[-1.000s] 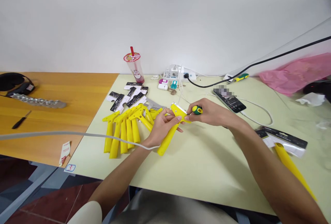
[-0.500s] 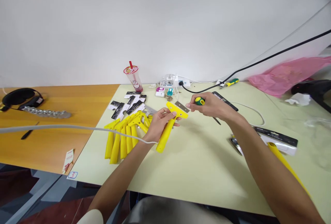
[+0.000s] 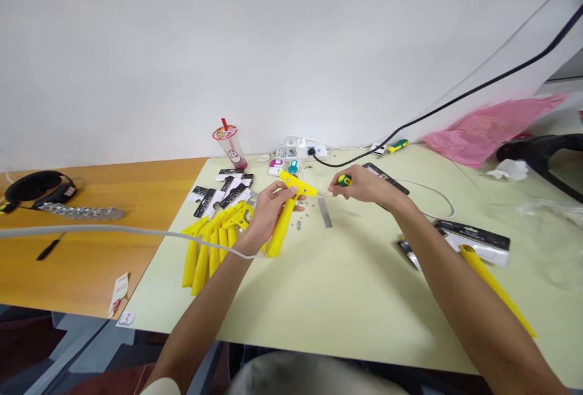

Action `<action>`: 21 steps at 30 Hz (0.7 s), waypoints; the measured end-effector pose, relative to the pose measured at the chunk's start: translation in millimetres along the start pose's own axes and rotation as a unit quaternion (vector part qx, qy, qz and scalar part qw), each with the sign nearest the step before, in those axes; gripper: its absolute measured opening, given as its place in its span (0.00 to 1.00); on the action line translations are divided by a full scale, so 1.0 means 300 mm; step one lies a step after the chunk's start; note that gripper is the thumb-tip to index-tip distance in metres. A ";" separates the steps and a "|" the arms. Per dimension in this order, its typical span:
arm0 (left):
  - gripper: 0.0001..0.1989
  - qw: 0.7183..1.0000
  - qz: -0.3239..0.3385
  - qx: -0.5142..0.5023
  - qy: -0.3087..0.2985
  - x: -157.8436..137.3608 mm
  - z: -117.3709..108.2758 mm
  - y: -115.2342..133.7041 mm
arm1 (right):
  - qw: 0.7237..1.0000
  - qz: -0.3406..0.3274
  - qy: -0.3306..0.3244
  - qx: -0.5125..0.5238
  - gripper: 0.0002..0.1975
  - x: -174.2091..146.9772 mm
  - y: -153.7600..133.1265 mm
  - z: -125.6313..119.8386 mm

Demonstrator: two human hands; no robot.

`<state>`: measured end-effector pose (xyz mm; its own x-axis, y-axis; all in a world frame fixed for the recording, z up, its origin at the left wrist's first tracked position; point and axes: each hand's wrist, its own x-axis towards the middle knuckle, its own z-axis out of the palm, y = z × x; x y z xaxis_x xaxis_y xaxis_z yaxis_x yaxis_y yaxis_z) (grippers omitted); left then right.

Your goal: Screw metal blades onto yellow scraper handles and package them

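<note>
**Scraper in our left hand, screwdriver in our right**

Where the wooden desk (image 3: 113, 212) runs out to the left, we note a black headset (image 3: 34, 185), a metal strip (image 3: 77, 212) and a small dark tool (image 3: 48, 250), all lying apart. A grey cable (image 3: 113, 232) crosses it toward our left wrist. On the pale green table (image 3: 346, 298) a pile of yellow handles (image 3: 212, 243) fans out, black cards (image 3: 223, 191) behind it, a cup (image 3: 229, 144) by the wall. Our left hand (image 3: 266, 212) is curled round a yellow scraper (image 3: 285, 212), gripping just under its head, raised off the table and tilted. Small screws (image 3: 301, 220) lie below it; a bare blade (image 3: 325, 212) lies flat just right of them. Our right hand (image 3: 362, 185) is closed on a green-and-yellow screwdriver (image 3: 344, 180), near the scraper's head; whether the tip touches we cannot tell. Further right: a phone (image 3: 387, 177), a packaged scraper (image 3: 478, 246), a pink bag (image 3: 492, 127).
</note>
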<state>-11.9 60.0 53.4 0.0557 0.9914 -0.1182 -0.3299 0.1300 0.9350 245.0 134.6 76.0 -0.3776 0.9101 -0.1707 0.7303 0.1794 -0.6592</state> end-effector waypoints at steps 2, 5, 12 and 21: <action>0.25 1.000 0.022 0.001 -0.003 0.017 0.008 0.031 | 0.999 0.024 -0.009 -0.028 0.13 0.031 0.022 0.036; 0.25 0.998 0.059 0.007 -0.015 0.045 0.039 0.085 | 0.995 0.068 -0.016 -0.068 0.17 0.071 0.042 0.100; 0.22 0.991 0.113 -0.018 -0.070 0.089 0.122 0.173 | 0.984 0.133 -0.017 -0.120 0.26 0.092 0.053 0.168; 0.22 0.988 0.116 -0.017 -0.105 0.099 0.129 0.171 | 0.978 0.157 -0.071 -0.119 0.21 0.095 0.050 0.198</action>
<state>9.3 95.6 110.9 0.1688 0.9703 0.1733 -0.3877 -0.0963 0.9167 211.2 140.9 17.7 -0.1766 0.8760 -0.4488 0.9285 -0.0031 -0.3713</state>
